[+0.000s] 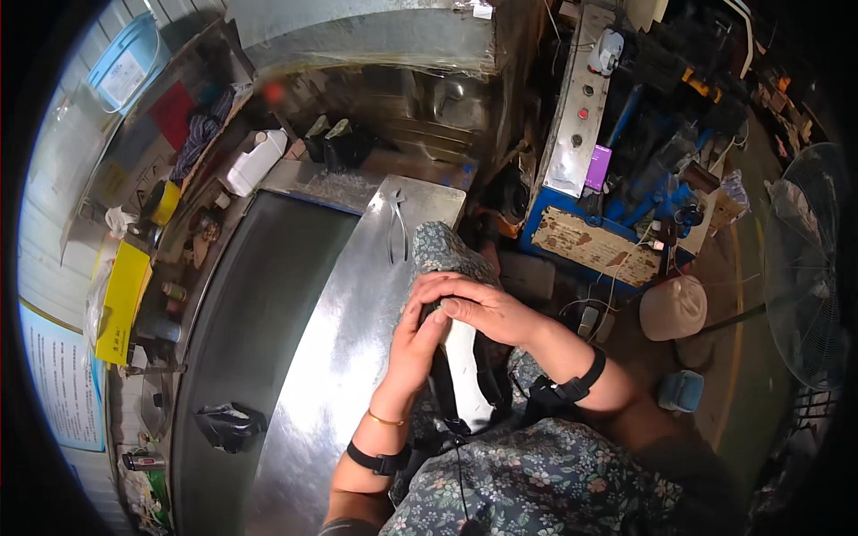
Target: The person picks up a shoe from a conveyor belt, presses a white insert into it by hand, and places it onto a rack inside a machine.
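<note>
A shoe (465,371), black with a white sole, is held in the lap, sole turned up and toe pointing toward the person's knees. It is gripped at its far end by both hands, which meet there and overlap. The left hand (418,335) is closed on the shoe's left side, fingers curled up over the toe end. The right hand (483,308) is laid across the top of the same end, its fingers wrapped over those of the left, so that the tip of the shoe is hidden beneath them. The white sole is seen running back from under the hands toward the body, between the two forearms. A black band is worn on each wrist, and a thin gold bangle (384,418) on the left.

The shoe lies just beside the right edge of a steel bench (349,339), above a floral-print lap (536,482). On the bench, beyond the hands, a pair of pliers (396,223) is lying flat, well apart from the shoe. A dark conveyor belt (259,304) runs along the left of the bench, and a crumpled black piece (228,424) is lying on it. At the right, a blue machine (617,179) and a floor fan (804,268) are seen.
</note>
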The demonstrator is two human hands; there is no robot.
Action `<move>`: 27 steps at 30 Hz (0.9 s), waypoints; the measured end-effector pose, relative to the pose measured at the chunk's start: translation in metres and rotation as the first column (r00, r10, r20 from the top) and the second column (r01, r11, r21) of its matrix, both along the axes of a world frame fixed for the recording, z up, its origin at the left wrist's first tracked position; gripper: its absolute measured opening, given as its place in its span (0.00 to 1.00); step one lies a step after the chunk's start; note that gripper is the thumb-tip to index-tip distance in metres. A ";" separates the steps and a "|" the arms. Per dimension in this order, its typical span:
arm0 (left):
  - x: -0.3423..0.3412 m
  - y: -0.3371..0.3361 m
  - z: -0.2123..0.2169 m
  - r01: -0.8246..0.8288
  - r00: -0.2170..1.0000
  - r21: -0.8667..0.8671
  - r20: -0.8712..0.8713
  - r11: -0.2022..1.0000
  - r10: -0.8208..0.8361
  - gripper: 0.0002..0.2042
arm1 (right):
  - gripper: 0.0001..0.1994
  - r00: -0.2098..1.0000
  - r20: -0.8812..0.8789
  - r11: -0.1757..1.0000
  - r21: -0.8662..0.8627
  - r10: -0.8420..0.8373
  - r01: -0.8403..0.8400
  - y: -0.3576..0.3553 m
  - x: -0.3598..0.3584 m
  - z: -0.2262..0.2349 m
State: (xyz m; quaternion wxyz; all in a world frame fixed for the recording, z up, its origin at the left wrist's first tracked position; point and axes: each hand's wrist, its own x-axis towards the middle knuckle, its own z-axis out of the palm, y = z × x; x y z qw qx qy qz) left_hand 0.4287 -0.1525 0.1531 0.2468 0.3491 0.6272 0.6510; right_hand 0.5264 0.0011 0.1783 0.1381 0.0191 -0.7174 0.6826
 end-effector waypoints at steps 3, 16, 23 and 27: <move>-0.006 -0.001 0.008 0.212 0.921 0.156 0.298 0.965 -0.251 0.26 | 0.14 0.998 -0.044 0.995 0.082 -0.045 0.048 -0.002 -0.001 -0.011; -0.018 -0.001 -0.002 0.241 0.967 -0.022 -0.084 0.970 -0.242 0.39 | 0.17 0.975 -0.063 0.969 0.112 -0.212 0.218 -0.015 0.004 -0.011; -0.012 -0.001 0.011 0.243 0.963 -0.086 -0.102 0.966 -0.251 0.52 | 0.27 0.997 -0.067 0.990 0.130 -0.040 0.048 -0.004 0.016 -0.015; -0.009 -0.006 0.015 0.248 0.967 -0.085 -0.033 0.965 -0.252 0.56 | 0.32 0.992 -0.090 0.996 0.025 0.083 -0.081 0.005 0.025 -0.005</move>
